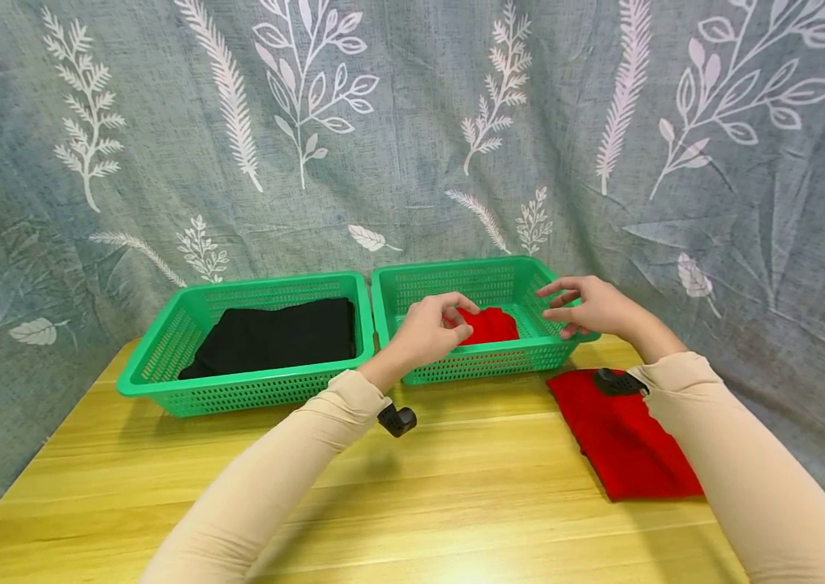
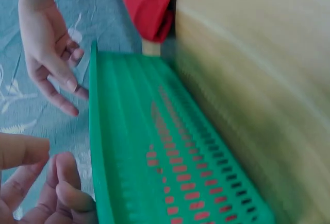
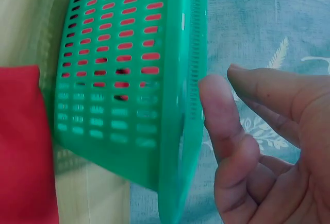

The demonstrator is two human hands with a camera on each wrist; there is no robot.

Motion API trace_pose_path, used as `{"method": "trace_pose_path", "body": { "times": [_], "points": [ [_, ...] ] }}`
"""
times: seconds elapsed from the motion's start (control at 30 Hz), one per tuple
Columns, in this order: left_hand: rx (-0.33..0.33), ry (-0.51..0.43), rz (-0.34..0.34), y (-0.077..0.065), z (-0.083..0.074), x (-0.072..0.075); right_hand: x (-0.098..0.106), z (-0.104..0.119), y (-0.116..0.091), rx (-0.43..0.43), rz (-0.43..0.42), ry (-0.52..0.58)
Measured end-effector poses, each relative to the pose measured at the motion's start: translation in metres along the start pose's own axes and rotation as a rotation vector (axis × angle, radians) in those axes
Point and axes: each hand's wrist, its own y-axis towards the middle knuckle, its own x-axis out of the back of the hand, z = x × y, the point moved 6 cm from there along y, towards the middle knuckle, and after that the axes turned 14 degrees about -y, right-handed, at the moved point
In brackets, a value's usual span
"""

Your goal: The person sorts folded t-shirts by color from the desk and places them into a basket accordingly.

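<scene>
Outer red cloth (image 1: 634, 446) is seen bodyward of right hand (image 1: 590, 307), on table (image 1: 441, 487), partly covered by right sleeve (image 1: 744, 462); long axis cannot be told. Right hand nearer, fingers parted; left hand (image 1: 430, 324) loosely curved, inner red cloth (image 1: 494, 326) rightward in green basket (image 1: 492, 363). Nothing held.

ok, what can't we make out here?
Outer red cloth on the table, right edge: head view, behind the right sleeve.
Inner red cloth, left and lower parts: head view, behind the left hand and the right basket wall.
Black cloth, base: head view, behind the left basket wall.
Left hand, rear: left wrist view, cut off by the frame edge.
</scene>
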Motion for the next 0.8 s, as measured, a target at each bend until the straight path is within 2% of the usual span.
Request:
{"method": "trace_pose_path", "body": {
  "times": [0.3, 0.43, 0.63, 0.8],
  "points": [
    [-0.104, -0.047, 0.130, -0.018, -0.011, -0.037, 0.009, -0.016, -0.015, 0.006, -0.051, 0.025],
    [-0.098, -0.059, 0.197, -0.026, -0.014, -0.057, 0.014, -0.025, -0.025, -0.009, -0.068, 0.033],
    [-0.085, -0.019, 0.315, -0.037, -0.013, -0.080, 0.020, -0.046, -0.041, -0.048, -0.070, 0.012],
    [-0.091, 0.006, 0.383, -0.044, -0.009, -0.097, 0.017, -0.069, -0.052, -0.078, -0.010, -0.010]
  ]
}}
